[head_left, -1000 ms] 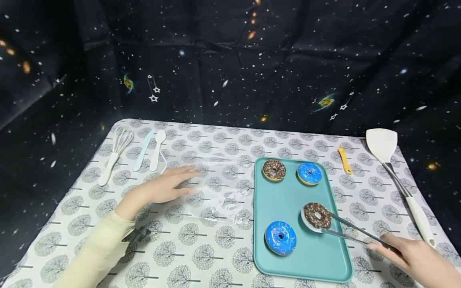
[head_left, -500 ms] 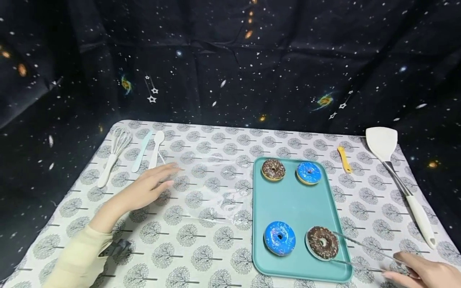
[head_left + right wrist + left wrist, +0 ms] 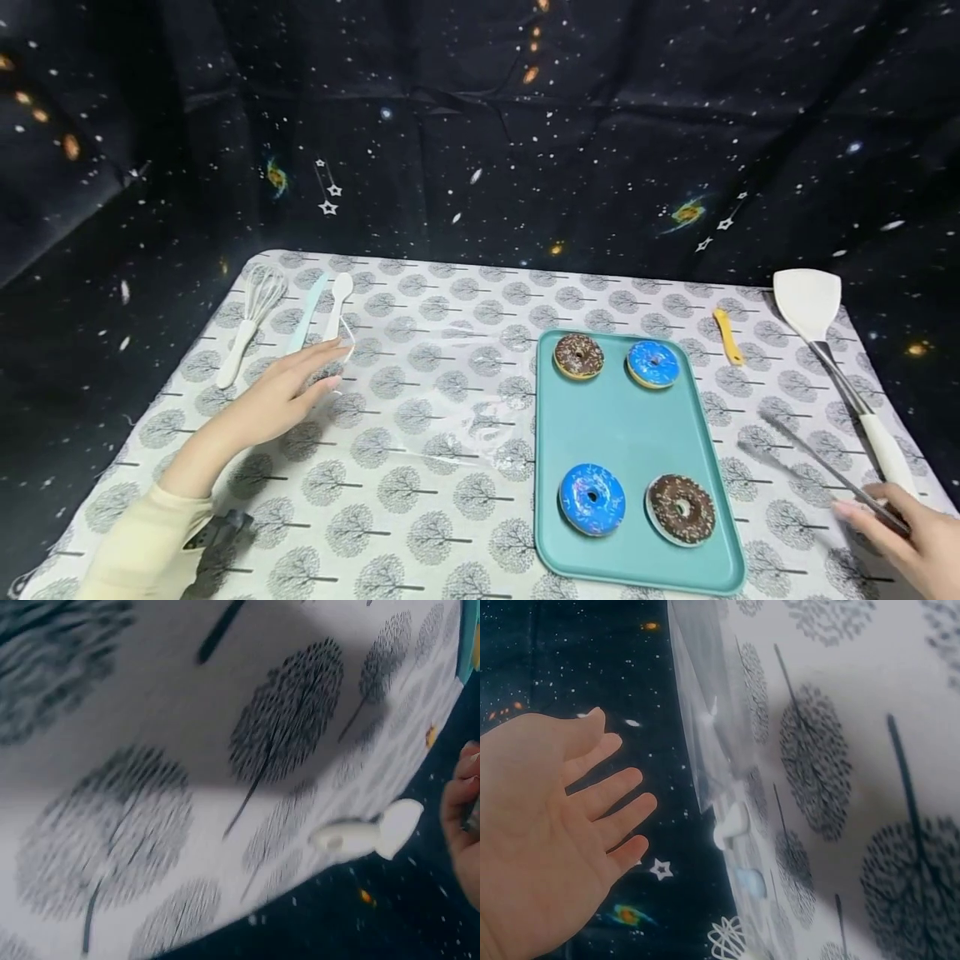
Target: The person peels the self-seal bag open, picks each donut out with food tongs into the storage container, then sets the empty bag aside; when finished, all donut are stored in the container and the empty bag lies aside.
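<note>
My right hand (image 3: pixel 918 537) grips metal tongs (image 3: pixel 832 473) to the right of the teal tray (image 3: pixel 618 425), the tips pointing toward the far side of the table. Two chocolate donuts and two blue donuts lie apart on the tray. A chocolate donut (image 3: pixel 697 518) rests in the near right corner, with a blue donut (image 3: pixel 576 510) at its left. Another chocolate donut (image 3: pixel 577 343) and blue donut (image 3: pixel 641 367) sit along the far end. Over the left of the table, my left hand (image 3: pixel 277 396) holds nothing; its fingers (image 3: pixel 619 784) are spread loosely in the left wrist view.
Clear plastic (image 3: pixel 465 417) lies on the tree-print cloth left of the tray. A whisk (image 3: pixel 251 321), a pale blue knife (image 3: pixel 309 312) and a white spoon (image 3: pixel 341 292) are at the far left. Beyond the tray's right side lie a yellow-handled item (image 3: pixel 727 336) and a white spatula (image 3: pixel 810 302).
The tongs carried the chocolate donut nearer to the tray's front right corner, then let it go and moved off to the right. My left hand drew back leftward.
</note>
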Tool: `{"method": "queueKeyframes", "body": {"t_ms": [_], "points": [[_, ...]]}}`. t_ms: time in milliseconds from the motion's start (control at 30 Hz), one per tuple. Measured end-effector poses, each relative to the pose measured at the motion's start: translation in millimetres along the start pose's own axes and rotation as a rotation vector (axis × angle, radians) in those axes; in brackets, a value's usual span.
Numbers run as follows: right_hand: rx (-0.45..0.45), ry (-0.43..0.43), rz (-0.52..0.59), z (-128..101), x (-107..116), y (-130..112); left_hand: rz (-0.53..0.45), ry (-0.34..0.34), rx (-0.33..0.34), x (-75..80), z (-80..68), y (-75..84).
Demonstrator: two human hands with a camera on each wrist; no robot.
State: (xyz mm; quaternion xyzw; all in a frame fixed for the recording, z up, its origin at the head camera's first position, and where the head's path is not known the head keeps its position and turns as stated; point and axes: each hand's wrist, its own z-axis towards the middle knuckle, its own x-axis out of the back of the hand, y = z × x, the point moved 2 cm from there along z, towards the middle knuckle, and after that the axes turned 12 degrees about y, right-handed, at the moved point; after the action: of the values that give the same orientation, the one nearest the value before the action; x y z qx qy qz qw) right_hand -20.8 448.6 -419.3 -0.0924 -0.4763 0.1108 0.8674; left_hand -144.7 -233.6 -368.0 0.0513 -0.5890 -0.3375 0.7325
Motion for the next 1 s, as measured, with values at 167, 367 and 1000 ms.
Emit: {"method": "queueKeyframes", "body": {"t_ms": [167, 367, 1000], "points": [[-0.208, -0.237, -0.153, 14, -18, 3, 0.024, -0.025, 0.035, -0.1, -5.7, -3.4], [-0.353, -0.429, -0.109, 31, -31, -9, 0.019, -0.04, 0.049, -0.3, -7.9, -6.1], [-0.188, -0.68, -0.349, 36, -45, -45, 0.022, -0.024, 0.043, -10.1, -9.1, -8.6]]}}
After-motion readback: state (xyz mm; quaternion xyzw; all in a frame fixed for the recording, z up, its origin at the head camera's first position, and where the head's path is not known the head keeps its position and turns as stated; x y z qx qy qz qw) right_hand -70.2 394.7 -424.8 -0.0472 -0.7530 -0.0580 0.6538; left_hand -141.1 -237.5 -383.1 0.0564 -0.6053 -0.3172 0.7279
